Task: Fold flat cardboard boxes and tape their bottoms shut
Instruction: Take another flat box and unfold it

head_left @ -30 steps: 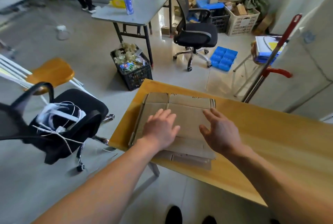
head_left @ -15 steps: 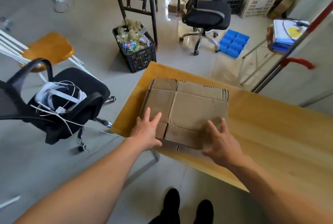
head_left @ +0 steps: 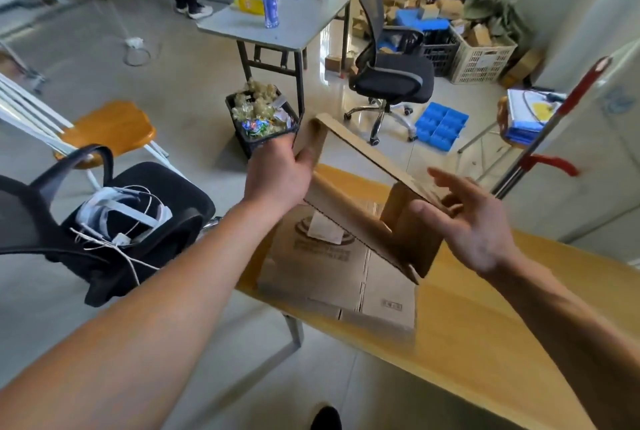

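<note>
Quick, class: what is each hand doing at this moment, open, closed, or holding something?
Left hand: grips the lifted cardboard box at its left edge.
Right hand: open, fingers spread against the box's right end.

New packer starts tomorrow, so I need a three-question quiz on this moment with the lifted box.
1. True or false: the left hand grips the lifted cardboard box at its edge.
2. Where does the remaining stack of flat boxes lie? A) on the wooden table B) on the black chair C) on the floor
3. Fill in: the right hand's fingers are ____ (spread or clenched).

Key: 1 true; 2 A; 3 spread.
</note>
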The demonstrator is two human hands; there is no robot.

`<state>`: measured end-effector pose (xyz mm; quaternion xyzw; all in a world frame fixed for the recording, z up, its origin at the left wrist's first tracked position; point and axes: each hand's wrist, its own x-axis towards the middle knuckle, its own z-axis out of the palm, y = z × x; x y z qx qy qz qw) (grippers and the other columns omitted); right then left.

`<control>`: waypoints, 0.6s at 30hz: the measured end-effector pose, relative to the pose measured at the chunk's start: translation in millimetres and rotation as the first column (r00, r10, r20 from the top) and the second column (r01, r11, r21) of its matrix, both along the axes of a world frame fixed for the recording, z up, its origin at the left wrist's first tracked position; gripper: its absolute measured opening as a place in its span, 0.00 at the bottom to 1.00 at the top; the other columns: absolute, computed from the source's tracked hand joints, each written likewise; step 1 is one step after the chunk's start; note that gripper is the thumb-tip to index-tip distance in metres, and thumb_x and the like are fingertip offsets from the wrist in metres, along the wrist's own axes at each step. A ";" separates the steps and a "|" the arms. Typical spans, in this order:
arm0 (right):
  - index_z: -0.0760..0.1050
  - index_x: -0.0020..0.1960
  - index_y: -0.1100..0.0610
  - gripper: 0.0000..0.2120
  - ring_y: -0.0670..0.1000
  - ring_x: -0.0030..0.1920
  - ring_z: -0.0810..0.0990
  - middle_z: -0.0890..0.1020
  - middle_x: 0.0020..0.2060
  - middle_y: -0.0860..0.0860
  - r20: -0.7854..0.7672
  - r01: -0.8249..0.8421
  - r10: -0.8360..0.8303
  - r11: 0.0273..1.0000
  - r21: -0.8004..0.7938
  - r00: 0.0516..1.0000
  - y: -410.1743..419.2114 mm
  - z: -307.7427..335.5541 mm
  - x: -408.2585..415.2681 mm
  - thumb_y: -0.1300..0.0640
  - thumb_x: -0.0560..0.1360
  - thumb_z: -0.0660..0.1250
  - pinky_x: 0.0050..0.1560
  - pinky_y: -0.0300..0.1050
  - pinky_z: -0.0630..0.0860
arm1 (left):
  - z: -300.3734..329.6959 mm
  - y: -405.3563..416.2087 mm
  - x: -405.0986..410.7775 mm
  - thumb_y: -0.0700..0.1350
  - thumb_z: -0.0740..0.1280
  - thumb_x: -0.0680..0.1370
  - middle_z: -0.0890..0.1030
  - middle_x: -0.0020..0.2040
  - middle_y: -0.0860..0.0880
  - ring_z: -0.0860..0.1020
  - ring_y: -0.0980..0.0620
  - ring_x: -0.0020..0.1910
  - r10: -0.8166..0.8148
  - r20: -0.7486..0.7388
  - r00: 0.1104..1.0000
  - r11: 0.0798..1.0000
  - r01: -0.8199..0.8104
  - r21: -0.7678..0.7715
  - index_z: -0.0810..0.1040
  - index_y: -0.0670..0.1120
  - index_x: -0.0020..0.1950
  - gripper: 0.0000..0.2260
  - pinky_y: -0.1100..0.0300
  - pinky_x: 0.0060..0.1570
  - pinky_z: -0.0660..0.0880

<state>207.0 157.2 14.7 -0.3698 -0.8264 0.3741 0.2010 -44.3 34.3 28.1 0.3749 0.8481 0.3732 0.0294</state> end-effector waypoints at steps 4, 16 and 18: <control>0.73 0.68 0.47 0.26 0.40 0.46 0.79 0.78 0.62 0.47 0.040 0.128 -0.131 0.989 0.079 0.991 14.9 47.0 -16.9 0.48 0.72 0.74 0.46 0.39 0.78 | 50.6 39.1 -1.5 0.38 0.60 0.74 0.80 0.33 0.43 0.80 0.46 0.24 -0.010 0.245 0.970 0.996 0.031 -0.081 0.72 0.45 0.55 0.10 0.61 0.22 0.71; 0.79 0.49 0.53 0.04 0.49 0.38 0.80 0.83 0.40 0.51 0.225 0.310 -0.255 0.916 -0.255 0.940 -0.3 -10.7 1.3 0.55 0.75 0.70 0.30 0.43 0.76 | 16.6 13.9 -14.8 0.35 0.57 0.69 0.79 0.36 0.40 0.81 0.42 0.28 -0.145 0.059 0.988 0.795 0.152 -0.587 0.64 0.45 0.55 0.15 0.53 0.27 0.78; 0.77 0.53 0.52 0.09 0.51 0.38 0.80 0.81 0.41 0.53 0.110 0.363 -0.346 0.892 -0.268 0.932 9.9 -1.2 -10.6 0.58 0.73 0.69 0.26 0.41 0.74 | 23.8 10.2 -14.7 0.36 0.59 0.69 0.77 0.37 0.41 0.79 0.43 0.32 -0.222 -0.004 0.975 0.708 0.158 -0.689 0.66 0.44 0.52 0.12 0.55 0.25 0.73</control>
